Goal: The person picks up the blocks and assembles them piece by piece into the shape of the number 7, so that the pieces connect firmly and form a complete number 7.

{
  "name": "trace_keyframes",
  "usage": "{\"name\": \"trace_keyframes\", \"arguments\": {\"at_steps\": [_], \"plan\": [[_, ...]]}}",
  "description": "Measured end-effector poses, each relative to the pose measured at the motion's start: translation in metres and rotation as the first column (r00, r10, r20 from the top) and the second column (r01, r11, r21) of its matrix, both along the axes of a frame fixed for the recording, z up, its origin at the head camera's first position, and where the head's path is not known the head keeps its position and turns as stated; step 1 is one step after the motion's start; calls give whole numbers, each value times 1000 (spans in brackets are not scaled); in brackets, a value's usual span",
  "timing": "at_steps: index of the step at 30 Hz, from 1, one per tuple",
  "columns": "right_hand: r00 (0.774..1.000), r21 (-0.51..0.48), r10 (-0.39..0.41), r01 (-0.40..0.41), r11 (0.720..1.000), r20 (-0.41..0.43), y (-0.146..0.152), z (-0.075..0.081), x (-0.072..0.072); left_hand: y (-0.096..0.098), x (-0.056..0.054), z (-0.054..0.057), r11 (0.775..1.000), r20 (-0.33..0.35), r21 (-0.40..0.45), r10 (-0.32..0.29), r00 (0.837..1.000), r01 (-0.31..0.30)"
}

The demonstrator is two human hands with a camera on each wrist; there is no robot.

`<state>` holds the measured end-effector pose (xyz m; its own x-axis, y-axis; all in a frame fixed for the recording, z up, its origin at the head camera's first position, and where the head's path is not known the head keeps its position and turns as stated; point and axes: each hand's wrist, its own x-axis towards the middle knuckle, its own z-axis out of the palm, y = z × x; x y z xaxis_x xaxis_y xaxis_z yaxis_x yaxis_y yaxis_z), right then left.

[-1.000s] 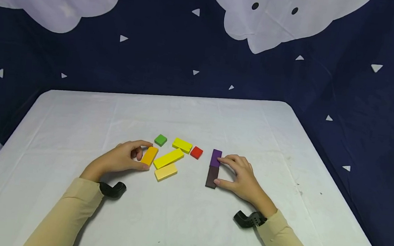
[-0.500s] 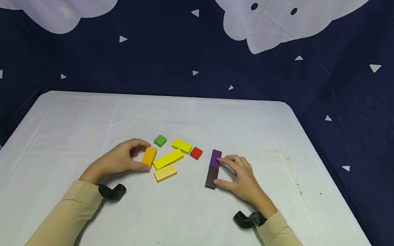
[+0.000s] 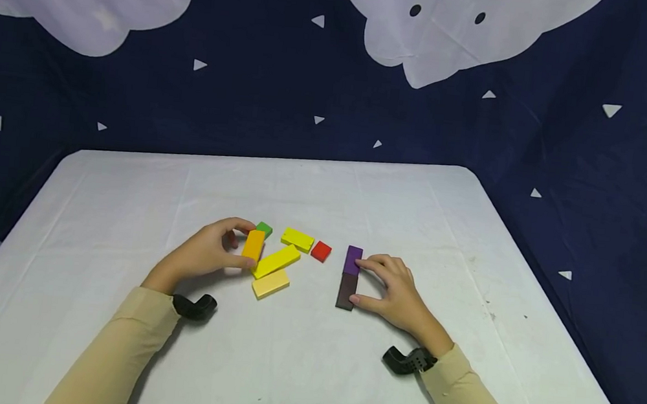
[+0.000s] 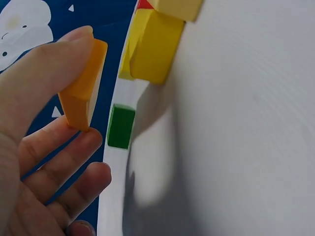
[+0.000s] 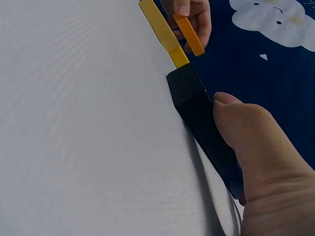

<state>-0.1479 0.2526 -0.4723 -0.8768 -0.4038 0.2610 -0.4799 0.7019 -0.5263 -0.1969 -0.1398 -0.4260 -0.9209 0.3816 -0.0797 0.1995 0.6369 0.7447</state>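
While left fingers point(image 3: 236, 223) tight on one orange block point(image 3: 254, 243), right fingers point(image 3: 373, 268) apart against one purple block point(image 3: 352, 259), one brown block point(image 3: 347, 291)

Loose blocks point(image 3: 277, 262) on the table point(image 3: 296, 368), end-to-end pair point(image 3: 349, 282) at their three o'clock, raised block point(image 3: 253, 245) in left hand point(image 3: 208, 255) at their nine o'clock

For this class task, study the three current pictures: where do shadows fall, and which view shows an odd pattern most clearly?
Head: soft shadows beside the left sleeve and right sleeve; left wrist: a broad, soft-edged shadow near the green block; right wrist: fine ripple lines across the white cloth, clearest here, plus shadow alongside the nearly black-looking block.
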Motion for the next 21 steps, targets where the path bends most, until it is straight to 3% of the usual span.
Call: {"name": "trace_keyframes", "arguments": {"at_steps": [11, 21], "plan": [[1000, 13, -3, 3, 1000, -5, 1, 1, 1, 29, -14, 11, 1000, 16, 3, -12, 1000, 12], [1000, 13, -5, 5, 1000, -6, 0, 0, 1, 52, -24, 11, 999, -3, -19, -45, 999, 45]]}}
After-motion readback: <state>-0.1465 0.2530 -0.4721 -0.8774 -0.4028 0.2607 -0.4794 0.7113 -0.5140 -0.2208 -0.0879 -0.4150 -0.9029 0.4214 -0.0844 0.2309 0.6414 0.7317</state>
